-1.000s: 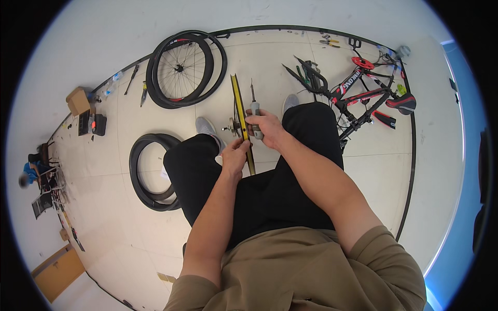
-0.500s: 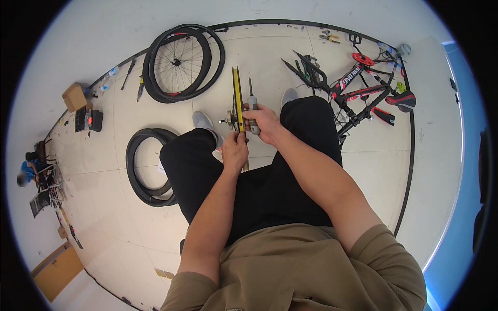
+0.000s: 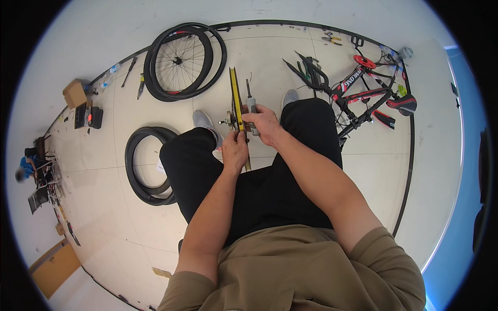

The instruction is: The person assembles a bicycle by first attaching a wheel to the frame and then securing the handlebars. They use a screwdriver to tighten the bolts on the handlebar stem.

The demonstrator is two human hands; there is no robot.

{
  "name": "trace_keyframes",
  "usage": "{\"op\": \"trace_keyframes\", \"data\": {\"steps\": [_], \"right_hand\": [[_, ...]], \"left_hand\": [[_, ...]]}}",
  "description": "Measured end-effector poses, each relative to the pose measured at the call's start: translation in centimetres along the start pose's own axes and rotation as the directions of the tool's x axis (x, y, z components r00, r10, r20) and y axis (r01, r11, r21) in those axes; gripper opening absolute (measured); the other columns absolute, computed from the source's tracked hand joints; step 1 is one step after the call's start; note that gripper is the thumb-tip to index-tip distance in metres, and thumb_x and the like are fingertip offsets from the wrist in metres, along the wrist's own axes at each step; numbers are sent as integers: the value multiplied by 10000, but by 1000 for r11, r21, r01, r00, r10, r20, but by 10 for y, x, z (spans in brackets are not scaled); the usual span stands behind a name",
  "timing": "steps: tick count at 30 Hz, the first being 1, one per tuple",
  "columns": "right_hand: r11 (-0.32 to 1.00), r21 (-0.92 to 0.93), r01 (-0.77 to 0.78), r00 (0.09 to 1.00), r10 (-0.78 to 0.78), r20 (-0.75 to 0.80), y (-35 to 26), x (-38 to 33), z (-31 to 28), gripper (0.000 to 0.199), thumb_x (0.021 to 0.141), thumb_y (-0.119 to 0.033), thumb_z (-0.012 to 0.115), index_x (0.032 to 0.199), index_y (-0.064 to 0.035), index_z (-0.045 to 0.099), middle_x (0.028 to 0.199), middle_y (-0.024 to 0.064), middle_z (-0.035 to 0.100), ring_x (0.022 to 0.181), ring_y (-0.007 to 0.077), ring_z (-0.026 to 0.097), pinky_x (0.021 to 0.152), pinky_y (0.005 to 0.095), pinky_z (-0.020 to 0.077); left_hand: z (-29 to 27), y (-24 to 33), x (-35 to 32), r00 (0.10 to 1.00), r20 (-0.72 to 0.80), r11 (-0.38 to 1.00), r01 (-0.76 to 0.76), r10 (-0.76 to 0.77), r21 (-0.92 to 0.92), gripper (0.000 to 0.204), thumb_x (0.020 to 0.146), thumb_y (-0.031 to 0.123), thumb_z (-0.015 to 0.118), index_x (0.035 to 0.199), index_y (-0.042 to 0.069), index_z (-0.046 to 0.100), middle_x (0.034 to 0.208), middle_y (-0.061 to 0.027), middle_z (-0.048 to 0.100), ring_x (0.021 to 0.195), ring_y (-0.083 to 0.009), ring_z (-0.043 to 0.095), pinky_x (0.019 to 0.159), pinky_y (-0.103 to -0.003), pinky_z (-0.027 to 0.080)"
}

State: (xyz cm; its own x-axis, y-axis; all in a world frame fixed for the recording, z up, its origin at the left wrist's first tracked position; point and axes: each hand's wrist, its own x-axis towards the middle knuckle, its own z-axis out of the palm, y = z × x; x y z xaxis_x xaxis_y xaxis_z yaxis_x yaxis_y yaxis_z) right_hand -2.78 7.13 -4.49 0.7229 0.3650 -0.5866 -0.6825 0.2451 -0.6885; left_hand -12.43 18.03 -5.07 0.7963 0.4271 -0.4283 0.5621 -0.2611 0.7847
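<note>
Upright between my knees stands a bicycle wheel rim (image 3: 236,96), seen nearly edge-on, with a yellow band along its outer face. Its hub axle (image 3: 224,122) sticks out on the left side. My left hand (image 3: 235,151) is closed on the near part of the rim, fingertips on the yellow band. In my right hand (image 3: 266,125) is a grey-handled screwdriver (image 3: 251,105), its thin shaft pointing away from me beside the rim. The right thumb reaches over to the rim's edge. The palm hides part of the handle.
A spoked wheel with tyre (image 3: 177,60) lies far left, loose tyres (image 3: 136,166) nearer. A black-red bike frame (image 3: 358,93) lies right, pliers (image 3: 332,40) beyond it. An open cardboard box (image 3: 75,94) and black case (image 3: 80,115) stand left. Someone in blue (image 3: 27,167) is at the far left.
The rim's far end has tipped slightly left, and the screwdriver's tip has shifted a little left and nearer. Both hands keep their grip.
</note>
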Motion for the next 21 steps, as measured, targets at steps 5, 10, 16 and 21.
{"op": "trace_keyframes", "data": {"steps": [5, 10, 16, 21], "right_hand": [[999, 36, 13, 1000, -12, -17, -3, -5, 4, 241, 864, -14, 675, 1103, -25, 654, 993, 64, 682, 892, 182, 660, 781, 341, 544], [977, 212, 28, 999, -31, 9, -16, -12, 6, 323, 910, -26, 645, 1221, -18, 558, 1031, 126, 681, 979, 255, 698, 823, 381, 577], [916, 402, -1, 994, -43, 102, -22, -3, 1, 323, 966, -72, 595, 1266, -32, 484, 1216, 212, 612, 1179, 347, 618, 1046, 492, 498], [965, 263, -24, 998, 36, -42, -11, 0, -6, 292, 945, -53, 565, 1230, -27, 505, 1121, 185, 663, 1021, 315, 687, 940, 456, 562]], "left_hand": [[0, 0, 4, 999, 15, 993, 53, -52, -105, 341, 1005, 289, 593, 1058, -36, 681, 857, -145, 723, 805, -222, 685, 748, -361, 524], [3, -1, 0, 998, 57, 935, 54, -36, -351, 382, 970, 286, 660, 1171, -39, 644, 993, -120, 707, 872, -201, 654, 791, -344, 519], [-1, -4, -13, 995, 54, 995, 85, -87, 48, 417, 830, 92, 685, 1209, -69, 617, 967, -135, 694, 881, -211, 667, 783, -336, 528], [4, -8, 0, 978, 144, 972, 172, -150, -157, 348, 888, 116, 708, 1192, -43, 648, 983, -127, 714, 848, -165, 667, 716, -318, 525]]}}
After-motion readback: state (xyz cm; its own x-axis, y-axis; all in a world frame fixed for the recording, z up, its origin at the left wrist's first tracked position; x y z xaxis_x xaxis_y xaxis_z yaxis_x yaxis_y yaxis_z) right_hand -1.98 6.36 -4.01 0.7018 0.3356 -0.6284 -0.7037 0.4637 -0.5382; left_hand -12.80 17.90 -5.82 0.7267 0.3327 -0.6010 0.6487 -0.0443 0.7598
